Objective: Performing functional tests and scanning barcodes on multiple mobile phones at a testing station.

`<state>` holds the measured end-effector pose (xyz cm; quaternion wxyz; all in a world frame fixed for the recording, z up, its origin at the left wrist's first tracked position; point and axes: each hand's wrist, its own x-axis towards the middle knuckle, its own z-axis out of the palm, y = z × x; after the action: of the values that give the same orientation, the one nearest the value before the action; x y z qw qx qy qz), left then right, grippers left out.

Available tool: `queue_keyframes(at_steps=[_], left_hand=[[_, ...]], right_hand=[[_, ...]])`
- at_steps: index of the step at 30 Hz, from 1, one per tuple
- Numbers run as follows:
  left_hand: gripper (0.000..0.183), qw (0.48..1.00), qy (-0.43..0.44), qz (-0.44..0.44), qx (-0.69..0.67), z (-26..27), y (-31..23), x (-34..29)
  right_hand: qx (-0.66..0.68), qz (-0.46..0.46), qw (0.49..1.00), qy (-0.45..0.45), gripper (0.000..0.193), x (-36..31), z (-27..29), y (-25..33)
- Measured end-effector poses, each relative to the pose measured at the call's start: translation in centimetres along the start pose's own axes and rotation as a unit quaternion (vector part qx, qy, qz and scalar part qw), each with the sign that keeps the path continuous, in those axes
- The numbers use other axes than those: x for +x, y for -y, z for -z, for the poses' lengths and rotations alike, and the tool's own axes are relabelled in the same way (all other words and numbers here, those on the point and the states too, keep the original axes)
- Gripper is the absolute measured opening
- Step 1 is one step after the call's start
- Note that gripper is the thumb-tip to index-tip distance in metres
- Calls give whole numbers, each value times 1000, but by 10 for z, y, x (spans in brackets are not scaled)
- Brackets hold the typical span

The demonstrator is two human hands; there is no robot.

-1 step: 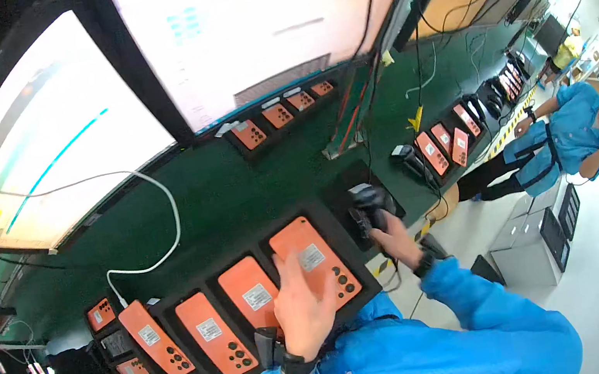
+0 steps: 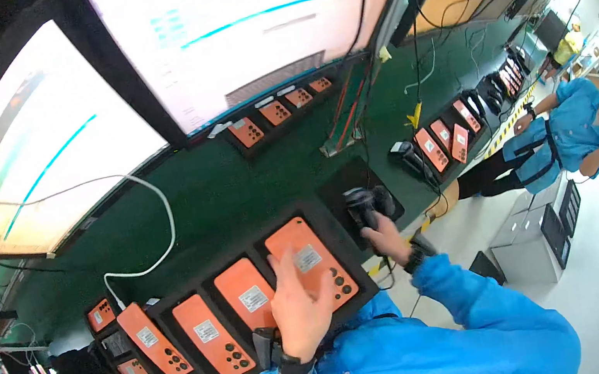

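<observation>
My left hand (image 2: 303,308) is open, fingers apart, over the near edge of the rightmost orange phone (image 2: 303,245) in a black tray (image 2: 201,285). Whether the fingertips touch that phone I cannot tell. Three more orange phones lie camera side up in the same tray, each with a white label, among them one phone (image 2: 250,293) beside my fingers. A white cable (image 2: 170,219) runs to the leftmost phone (image 2: 153,342). My right hand (image 2: 388,239) grips a black handheld scanner (image 2: 365,204) above a dark mat (image 2: 338,185); the fingers partly hide its handle.
Two lit monitors (image 2: 236,32) stand behind the green bench top (image 2: 222,191). Small orange phones (image 2: 276,112) lie in a rack below them. Another scanner (image 2: 408,158) and more phones (image 2: 431,150) are farther right. A co-worker in blue (image 2: 573,136) stands beyond, near white boxes (image 2: 522,234).
The view has shifted slightly, and my right hand with the scanner sits a little farther left. A blue line now crosses the larger screen. My left hand keeps its place over the phone.
</observation>
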<state>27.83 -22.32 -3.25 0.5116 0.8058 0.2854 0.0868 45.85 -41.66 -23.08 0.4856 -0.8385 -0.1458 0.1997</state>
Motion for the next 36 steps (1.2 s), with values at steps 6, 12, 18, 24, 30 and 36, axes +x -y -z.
queue_keyframes(at_steps=[6, 12, 18, 24, 30, 36], left_hand=[[51, 951, -32, 119, -285, 1, -6, 0], [57, 957, -122, 111, -237, -12, -3, 17], [50, 958, -100, 77, -258, -11, -5, 13], [80, 934, -110, -34, -337, 10, -30, 12], [59, 904, -95, 28, -416, 15, -18, 1], [22, 928, -55, -26, -368, 20, -19, -6]], right_hand=[[-88, -45, 995, -20, 50, 61, -80, -45], [-142, 88, 974, -156, 51, 98, -108, -44], [-42, 135, 990, -19, 32, 86, -139, -29], [-100, 187, 976, 38, 10, 121, -123, -20], [205, 101, 954, 192, 12, 38, 9, 219], [65, 244, 927, 279, 16, -20, 33, 289]])
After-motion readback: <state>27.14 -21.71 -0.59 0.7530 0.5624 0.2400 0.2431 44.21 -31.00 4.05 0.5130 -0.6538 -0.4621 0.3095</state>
